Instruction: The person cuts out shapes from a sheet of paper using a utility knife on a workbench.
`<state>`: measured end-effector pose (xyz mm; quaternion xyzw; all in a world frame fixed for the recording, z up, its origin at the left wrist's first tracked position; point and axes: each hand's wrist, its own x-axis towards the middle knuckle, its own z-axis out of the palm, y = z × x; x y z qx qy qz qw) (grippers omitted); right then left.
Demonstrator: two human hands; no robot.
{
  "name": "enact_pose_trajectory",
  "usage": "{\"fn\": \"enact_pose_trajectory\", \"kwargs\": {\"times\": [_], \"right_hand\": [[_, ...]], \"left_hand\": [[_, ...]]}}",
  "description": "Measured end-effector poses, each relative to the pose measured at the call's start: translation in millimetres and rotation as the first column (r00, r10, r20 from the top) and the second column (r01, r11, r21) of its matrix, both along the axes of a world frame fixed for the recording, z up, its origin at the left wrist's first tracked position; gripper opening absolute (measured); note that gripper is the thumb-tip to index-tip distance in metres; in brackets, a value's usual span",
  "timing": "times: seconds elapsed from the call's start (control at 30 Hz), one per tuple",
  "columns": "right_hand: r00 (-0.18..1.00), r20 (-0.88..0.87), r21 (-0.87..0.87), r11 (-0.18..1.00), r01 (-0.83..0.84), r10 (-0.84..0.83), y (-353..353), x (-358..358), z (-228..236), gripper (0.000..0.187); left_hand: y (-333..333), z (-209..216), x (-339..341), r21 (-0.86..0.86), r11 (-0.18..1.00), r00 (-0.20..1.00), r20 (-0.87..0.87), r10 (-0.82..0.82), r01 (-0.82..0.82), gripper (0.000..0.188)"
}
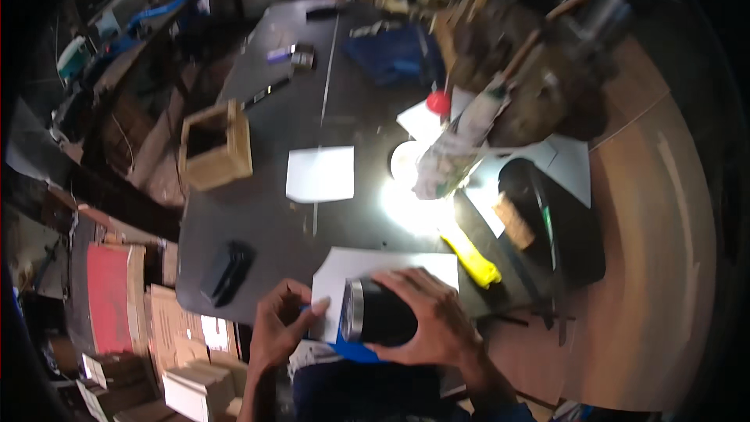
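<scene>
The desk [269, 227], dark and hard, spans the middle and carries the work at its near edge. The white sheet [334, 272] lies there, partly under the hands. It is probably light and limp, quick to slide or crease, and best held flat by an edge or corner. The right hand [436, 319] grips the black tumbler [388, 317], fingers over the top and thumb below. The left hand [283, 322] is half curled, thumb tip at the sheet's left edge; whether it pinches the paper, I cannot tell. The tumbler is tipped on its side over the sheet's near part, mouth end leftward; whether it touches the paper is unclear. It looks stiff, likely moderately light if empty, and its smooth round wall could slip or roll, so a full wrap around the middle suits it. The silver rim [355, 310] seems hard, a poorer hold than the body.
</scene>
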<state>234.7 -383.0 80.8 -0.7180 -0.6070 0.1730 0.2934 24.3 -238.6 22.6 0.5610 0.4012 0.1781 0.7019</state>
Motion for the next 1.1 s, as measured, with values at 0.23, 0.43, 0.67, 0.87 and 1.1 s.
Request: {"fn": "enact_pose_trajectory", "kwargs": {"times": [0.23,0.43,0.67,0.87,1.1], "right_hand": [[0.988,0.13,0.045,0.996,0.079,-0.084,-21,-10,14,0.084],[0.966,0.225,0.088,0.99,0.108,-0.125,-19,-11,12,0.085],[0.982,-0.188,0.168,0.986,-0.002,0.034,-18,19,18,0.084],[0.596,-0.759,0.441,0.88,0.176,0.261,-6,35,-8,0.098],[0.872,-0.489,0.452,0.847,0.279,-0.027,86,65,-64,0.119]], "left_hand": [[-16,17,24,0.138,0.985,0.987,0.114,-0.117,0.101,0.029],[-11,8,20,0.184,0.974,0.988,0.061,-0.144,0.131,0.029],[-3,3,19,-0.07,0.99,0.97,0.222,-0.103,0.121,0.023],[13,-9,17,0.153,0.987,0.997,0.037,-0.065,0.058,0.029],[19,-7,17,0.781,0.624,0.938,-0.223,0.265,0.009,0.05]]}}
